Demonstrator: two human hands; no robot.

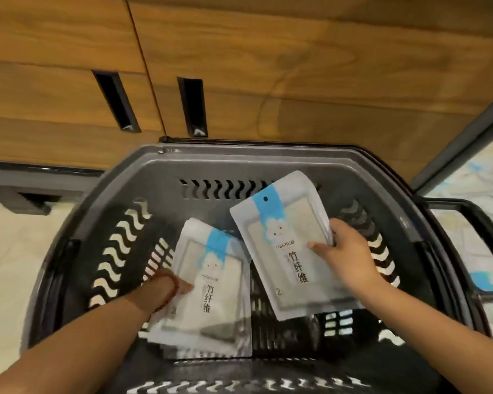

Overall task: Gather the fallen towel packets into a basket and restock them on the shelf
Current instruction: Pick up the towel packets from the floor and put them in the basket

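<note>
- Standing right behind the dark grey basket [160, 177] are wooden cabinet doors [268, 52] with two dark slot handles [116, 100], close against the basket's far rim.
- Pale floor [12, 251] shows at the left. At the right, past the black basket handle [453, 204], lies a blurred white-and-blue patch that I cannot make out.
- The left packet [211, 294] lies inside the basket toward its left wall, with more packet edges showing beneath it.
- The left hand [182, 285], a red bead bracelet [170, 291] on its wrist, grips that packet's left edge with the thumb on the front. Its other fingers are hidden underneath.
- The right packet [279, 251] is held tilted above the basket's bottom, its left edge just beside the left packet.
- The right hand [345, 257] pinches the right packet's right edge, thumb pressed on the front and fingers [333, 227] curled round behind. Layered edges show there.
</note>
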